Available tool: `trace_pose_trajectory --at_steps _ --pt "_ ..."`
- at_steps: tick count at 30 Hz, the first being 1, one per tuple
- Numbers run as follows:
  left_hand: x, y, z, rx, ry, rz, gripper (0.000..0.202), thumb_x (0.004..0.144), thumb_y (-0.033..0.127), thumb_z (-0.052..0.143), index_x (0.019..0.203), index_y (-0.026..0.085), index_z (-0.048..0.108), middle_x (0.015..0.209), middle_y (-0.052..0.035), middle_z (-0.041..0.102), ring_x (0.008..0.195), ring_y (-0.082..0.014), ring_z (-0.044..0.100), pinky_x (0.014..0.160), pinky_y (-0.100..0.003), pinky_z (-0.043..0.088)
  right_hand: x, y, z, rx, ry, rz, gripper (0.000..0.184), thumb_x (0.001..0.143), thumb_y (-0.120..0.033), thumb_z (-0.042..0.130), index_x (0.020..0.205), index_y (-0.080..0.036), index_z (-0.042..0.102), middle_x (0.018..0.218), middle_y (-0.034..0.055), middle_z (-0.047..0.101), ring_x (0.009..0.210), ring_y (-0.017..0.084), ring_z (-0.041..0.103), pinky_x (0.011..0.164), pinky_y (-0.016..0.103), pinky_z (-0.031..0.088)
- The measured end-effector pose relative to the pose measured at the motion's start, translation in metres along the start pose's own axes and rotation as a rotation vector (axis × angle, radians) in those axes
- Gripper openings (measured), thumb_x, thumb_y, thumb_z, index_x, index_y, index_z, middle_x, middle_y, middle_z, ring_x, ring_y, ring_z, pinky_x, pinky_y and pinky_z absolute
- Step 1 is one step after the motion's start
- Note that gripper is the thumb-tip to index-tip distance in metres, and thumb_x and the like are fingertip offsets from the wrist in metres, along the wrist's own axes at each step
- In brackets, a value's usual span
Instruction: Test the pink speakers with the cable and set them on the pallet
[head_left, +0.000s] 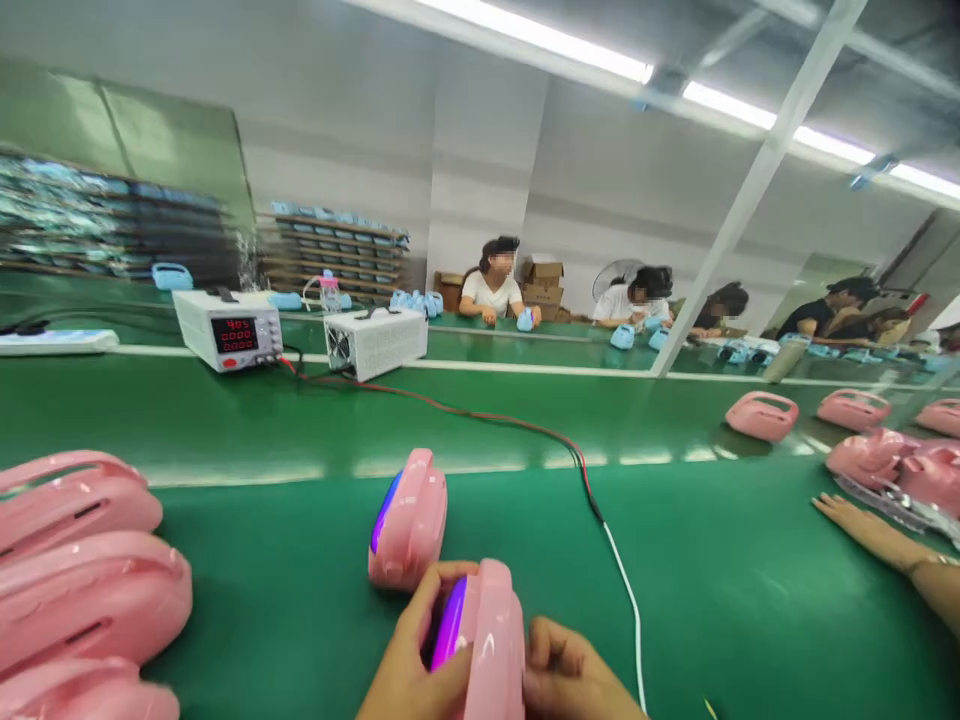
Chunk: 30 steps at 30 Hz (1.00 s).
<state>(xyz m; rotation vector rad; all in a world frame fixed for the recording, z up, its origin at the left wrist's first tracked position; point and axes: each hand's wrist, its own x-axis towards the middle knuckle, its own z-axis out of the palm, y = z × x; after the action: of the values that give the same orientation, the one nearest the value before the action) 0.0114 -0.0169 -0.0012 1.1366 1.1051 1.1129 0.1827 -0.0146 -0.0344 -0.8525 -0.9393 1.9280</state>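
Observation:
My left hand (424, 655) wraps round a pink portable speaker (495, 640) with a carry handle and a purple glowing front, held upright above the green bench. On its right side my right hand (570, 670) is closed, fingers curled against the casing. Whatever those fingers pinch, if anything, is hidden. Just beyond, a second pink speaker (420, 520) stands on the bench, its front glowing blue and purple.
Several pink speakers (90, 590) crowd the left side. A power supply (232, 330) with red digits and a white metal box (382, 340) stand behind. A cable (622, 570) crosses the bench. A co-worker's hand (862, 525) rests at right near pink parts (892, 465). People sit across the line.

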Motion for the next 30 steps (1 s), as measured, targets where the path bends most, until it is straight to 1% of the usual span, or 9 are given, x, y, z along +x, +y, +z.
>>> trace_pose_trajectory --at_steps 1,2,5,8,12,18,23,30 --pt "-0.002 0.000 0.000 0.009 0.000 -0.005 0.044 0.065 0.038 0.063 0.103 0.020 0.052 0.105 -0.0054 0.061 0.099 -0.0260 0.055 0.090 -0.032 0.040 -0.003 -0.001 0.004 0.036 0.024 0.023 0.052 0.043 -0.042 0.087 0.058 -0.018 0.043 0.050 -0.0062 0.049 0.042 0.007 0.045 0.045 0.021 0.035" --pt "-0.004 0.001 0.001 0.007 -0.007 -0.007 0.044 0.067 0.039 0.062 0.105 0.020 0.051 0.108 -0.0048 0.059 0.101 -0.0257 0.054 0.090 -0.031 0.040 -0.006 -0.004 0.009 0.060 0.052 0.035 0.051 0.044 -0.040 0.087 0.059 -0.018 0.044 0.050 -0.0065 0.049 0.042 0.006 0.044 0.044 0.020 0.034" --pt "-0.008 0.003 0.003 -0.024 -0.030 -0.015 0.038 0.072 0.038 0.059 0.106 0.022 0.050 0.109 -0.0016 0.056 0.100 -0.0221 0.053 0.087 -0.027 0.040 -0.016 -0.015 0.020 0.058 0.126 0.051 0.038 0.051 -0.029 0.084 0.064 -0.016 0.051 0.055 -0.0057 0.051 0.047 0.005 0.045 0.049 0.019 0.036" --pt "-0.008 0.002 0.003 -0.061 -0.044 -0.029 0.033 0.075 0.036 0.059 0.104 0.025 0.050 0.103 0.0020 0.056 0.093 -0.0175 0.053 0.080 -0.022 0.042 -0.021 -0.025 0.025 0.056 0.136 0.066 0.032 0.055 -0.027 0.082 0.064 -0.016 0.053 0.053 -0.0060 0.051 0.046 0.005 0.043 0.050 0.020 0.035" --pt "-0.006 -0.002 0.000 -0.051 -0.046 -0.030 0.031 0.075 0.033 0.065 0.102 0.027 0.052 0.100 0.0039 0.054 0.089 -0.0148 0.053 0.073 -0.018 0.043 -0.023 -0.028 0.025 0.045 0.133 0.083 0.031 0.056 -0.026 0.081 0.061 -0.015 0.052 0.053 -0.0059 0.051 0.048 0.006 0.043 0.051 0.020 0.035" --pt "-0.005 -0.003 -0.001 -0.048 -0.036 -0.023 0.030 0.076 0.034 0.065 0.101 0.024 0.053 0.099 0.0005 0.055 0.084 -0.0160 0.054 0.068 -0.020 0.046 -0.023 -0.027 0.026 0.047 0.144 0.075 0.032 0.056 -0.024 0.081 0.059 -0.015 0.051 0.054 -0.0059 0.051 0.048 0.005 0.043 0.050 0.020 0.034" --pt "-0.006 -0.003 -0.002 -0.072 -0.046 -0.057 0.034 0.074 0.033 0.065 0.103 0.022 0.052 0.102 -0.0020 0.057 0.082 -0.0178 0.056 0.064 -0.022 0.047 -0.023 -0.026 0.026 0.059 0.135 0.057 0.032 0.057 -0.024 0.081 0.057 -0.015 0.050 0.053 -0.0060 0.051 0.047 0.005 0.044 0.049 0.020 0.033" --pt "-0.007 0.000 0.001 -0.026 -0.034 0.017 0.032 0.076 0.039 0.064 0.101 0.022 0.051 0.089 0.0000 0.053 0.078 -0.0159 0.055 0.064 -0.021 0.047 -0.020 -0.028 0.028 0.063 0.166 0.042 0.034 0.052 -0.022 0.084 0.053 -0.015 0.050 0.050 -0.0062 0.052 0.045 0.005 0.043 0.048 0.020 0.032"
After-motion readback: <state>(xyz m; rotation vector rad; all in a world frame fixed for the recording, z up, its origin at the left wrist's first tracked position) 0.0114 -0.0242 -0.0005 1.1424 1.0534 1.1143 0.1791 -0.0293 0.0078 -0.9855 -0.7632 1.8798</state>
